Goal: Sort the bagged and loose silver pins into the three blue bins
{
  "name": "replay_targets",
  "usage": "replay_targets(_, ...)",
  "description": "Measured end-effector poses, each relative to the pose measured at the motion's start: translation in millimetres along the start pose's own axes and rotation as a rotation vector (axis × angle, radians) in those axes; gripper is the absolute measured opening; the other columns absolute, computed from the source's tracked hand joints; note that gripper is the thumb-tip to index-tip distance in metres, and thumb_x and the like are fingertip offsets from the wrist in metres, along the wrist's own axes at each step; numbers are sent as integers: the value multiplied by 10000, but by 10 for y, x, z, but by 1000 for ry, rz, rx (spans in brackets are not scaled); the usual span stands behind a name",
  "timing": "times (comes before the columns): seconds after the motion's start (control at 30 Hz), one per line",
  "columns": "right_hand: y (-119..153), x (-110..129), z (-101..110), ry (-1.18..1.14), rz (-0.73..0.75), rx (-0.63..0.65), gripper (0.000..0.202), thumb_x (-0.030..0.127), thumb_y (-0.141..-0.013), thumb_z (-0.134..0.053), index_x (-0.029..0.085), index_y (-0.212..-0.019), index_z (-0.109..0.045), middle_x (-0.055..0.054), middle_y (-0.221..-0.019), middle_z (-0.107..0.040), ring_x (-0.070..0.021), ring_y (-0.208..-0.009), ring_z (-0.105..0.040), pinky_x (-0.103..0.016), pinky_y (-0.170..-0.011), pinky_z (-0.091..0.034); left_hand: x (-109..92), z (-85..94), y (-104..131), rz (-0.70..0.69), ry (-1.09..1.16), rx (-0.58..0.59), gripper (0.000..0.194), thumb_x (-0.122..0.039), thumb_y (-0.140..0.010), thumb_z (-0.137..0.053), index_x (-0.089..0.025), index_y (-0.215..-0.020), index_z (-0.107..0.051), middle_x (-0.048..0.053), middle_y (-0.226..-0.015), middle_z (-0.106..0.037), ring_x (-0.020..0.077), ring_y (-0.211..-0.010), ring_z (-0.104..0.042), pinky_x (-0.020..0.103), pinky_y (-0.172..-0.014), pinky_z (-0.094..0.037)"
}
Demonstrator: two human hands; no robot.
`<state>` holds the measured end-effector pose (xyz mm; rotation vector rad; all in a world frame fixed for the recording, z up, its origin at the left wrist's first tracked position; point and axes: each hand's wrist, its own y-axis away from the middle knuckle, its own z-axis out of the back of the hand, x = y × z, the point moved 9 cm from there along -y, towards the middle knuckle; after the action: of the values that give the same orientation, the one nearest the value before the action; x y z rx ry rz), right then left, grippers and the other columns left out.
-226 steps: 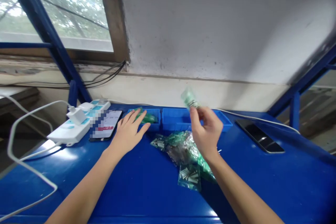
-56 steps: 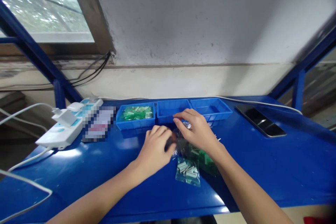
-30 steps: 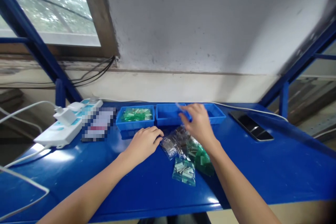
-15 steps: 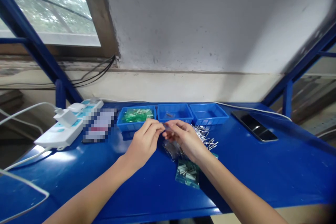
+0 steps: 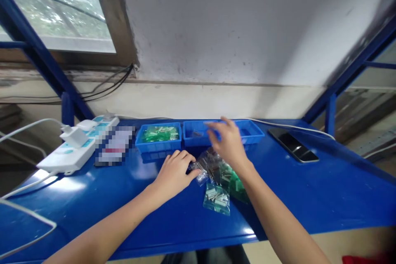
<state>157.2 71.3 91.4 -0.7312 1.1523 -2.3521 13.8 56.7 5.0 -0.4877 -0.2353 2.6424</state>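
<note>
My left hand (image 5: 175, 173) rests low over the table with its thumb apart from the fingers. Its fingertips touch or nearly touch the near edge of a pile of clear plastic bags (image 5: 202, 176) with small metal parts inside. My right hand (image 5: 228, 142), slightly blurred, is raised in front of the middle and right blue trays, fingers spread and nothing visible in them. Below it lie green bags (image 5: 238, 185), partly hidden by my right forearm. Closer to me is a green-tinted bag (image 5: 217, 199) of white and metal pieces. One small clear bag (image 5: 197, 133) lies in the middle tray (image 5: 189, 140).
The left blue tray (image 5: 159, 146) holds green bags with white pieces. At the right stands another blue tray (image 5: 255, 138). A dark phone (image 5: 292, 145) lies far right; a pixelated flat object (image 5: 116, 146) and a white power strip (image 5: 74, 152) with cables are left.
My hands, together earlier, have separated. The right moved up and forward toward the trays, its fingers now spread; the left moved down to the clear bags. Loose metal pins seen earlier are now hidden.
</note>
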Motion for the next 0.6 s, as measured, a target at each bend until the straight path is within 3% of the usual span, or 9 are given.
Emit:
replay_targets(0.07, 94, 63, -268, 3, -18, 235, 167, 272, -840, -542, 212, -932, -668, -81, -991, -673, -305, -1135, -487, -467, -893, -404, 45, 50, -29, 22, 22, -30, 98, -300, -810, -607, -226, -873, -608, 20, -893, -653, 245, -904, -558, 376, -758, -443)
replay_targets(0.2, 212, 73, -368, -213, -261, 363, 293, 393, -894, -446, 193, -899, -661, -47, -764, -653, -187, -762, -571, -324, -701, -418, 149, 383, -59, 25, 125, -249, 40, -192, -843, -555, -221, -857, -578, -5, -795, -633, 181, -799, -577, 309, -711, -462)
replay_targets(0.27, 299, 41, -468, -436, -457, 463, 391, 478, -895, -404, 180, -825, -648, -14, -632, -604, -136, -582, -517, -276, -575, -379, 118, 572, -22, -56, 161, -384, 59, -193, -870, -527, -215, -870, -582, 6, -833, -615, 162, -805, -580, 299, -727, -476)
replay_targets(0.37, 451, 94, -662, -826, -706, 573, 410, 526, -844, -466, 167, -712, -613, 0, -582, -574, -110, -531, -485, -253, -535, -362, -34, 726, 76, -237, 181, -516, 93, -172, -887, -510, -201, -894, -599, 27, -869, -586, 158, -852, -578, 310, -771, -489)
replay_targets(0.5, 545, 100, -789, -1180, -938, 422, 226, 379, -680, -685, 173, -747, -621, 6, -656, -589, -97, -564, -495, -238, -539, -376, -204, 685, 143, -369, 189, -532, 139, -108, -880, -501, -194, -892, -610, 45, -918, -565, 163, -901, -576, 326, -806, -502)
replay_targets(0.6, 502, -74, -684, -1159, -981, 207, 235, 321, -642, -710, 174, -811, -640, 6, -642, -586, -106, -570, -508, -256, -553, -411, -203, 573, 109, -324, 221, -462, 159, -148, -886, -501, -212, -993, -601, 76, -1110, -517, 177, -969, -576, 351, -843, -508)
